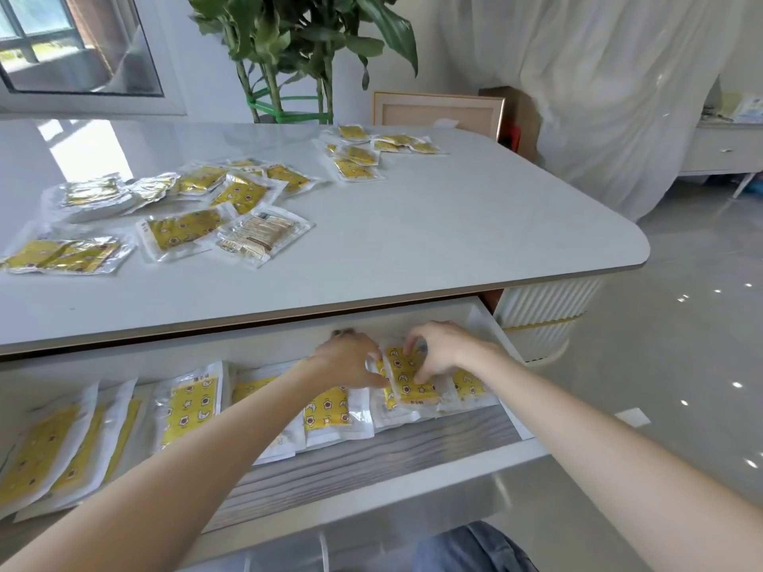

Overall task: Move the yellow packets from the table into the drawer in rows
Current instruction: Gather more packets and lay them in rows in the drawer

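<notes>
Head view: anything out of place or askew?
One table packet lies back side up, pale label showing, unlike yellow-faced neighbours. The drawer packet that the left hand and right hand hold sits askew at the row's right end.

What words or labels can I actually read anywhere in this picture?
No text reads clearly.
Upright packet in the drawer: small dark mark at its top edge, too blurred to read.
Pale packet on the table: block of fine print, too small to read.
Held packet, between left hand and right hand: only star and moon pictures.
</notes>
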`<state>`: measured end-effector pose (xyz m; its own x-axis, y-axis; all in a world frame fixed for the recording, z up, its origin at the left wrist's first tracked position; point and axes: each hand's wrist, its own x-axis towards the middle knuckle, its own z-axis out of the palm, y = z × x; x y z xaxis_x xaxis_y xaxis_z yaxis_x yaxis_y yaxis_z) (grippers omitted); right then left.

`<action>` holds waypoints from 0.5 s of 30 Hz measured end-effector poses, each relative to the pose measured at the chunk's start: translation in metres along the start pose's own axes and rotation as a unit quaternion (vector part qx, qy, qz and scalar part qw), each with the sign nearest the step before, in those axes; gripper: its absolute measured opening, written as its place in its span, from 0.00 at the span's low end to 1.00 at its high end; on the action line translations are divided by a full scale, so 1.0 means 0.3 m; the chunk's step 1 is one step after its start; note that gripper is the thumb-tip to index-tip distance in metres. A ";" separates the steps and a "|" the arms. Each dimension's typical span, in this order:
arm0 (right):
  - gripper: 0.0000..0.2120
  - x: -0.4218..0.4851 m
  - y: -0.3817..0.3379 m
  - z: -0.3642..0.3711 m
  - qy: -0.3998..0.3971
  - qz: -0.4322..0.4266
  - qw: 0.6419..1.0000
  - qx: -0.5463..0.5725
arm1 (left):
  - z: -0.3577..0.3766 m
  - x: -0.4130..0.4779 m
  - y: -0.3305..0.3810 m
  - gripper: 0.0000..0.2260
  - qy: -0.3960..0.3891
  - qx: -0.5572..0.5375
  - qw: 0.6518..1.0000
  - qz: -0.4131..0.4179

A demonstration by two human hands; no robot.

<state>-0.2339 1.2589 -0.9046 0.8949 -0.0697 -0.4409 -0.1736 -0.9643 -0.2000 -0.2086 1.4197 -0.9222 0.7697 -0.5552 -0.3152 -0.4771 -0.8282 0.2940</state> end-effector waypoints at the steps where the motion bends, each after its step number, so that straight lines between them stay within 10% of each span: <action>1: 0.25 -0.003 0.012 -0.005 -0.004 -0.001 1.000 0.009 | 0.005 0.010 0.001 0.21 0.006 -0.020 1.000 -0.004; 15: 0.19 -0.042 0.182 -0.030 0.139 0.053 0.981 0.121 | 0.033 0.156 0.126 0.08 -0.093 -0.376 0.906 -0.173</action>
<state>-0.2510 1.2048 -0.9020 0.9381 -0.2666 -0.2212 -0.3349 -0.8610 -0.3828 -0.1948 1.3618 -0.9349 0.7003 -0.3337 -0.6310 0.2563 -0.7076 0.6586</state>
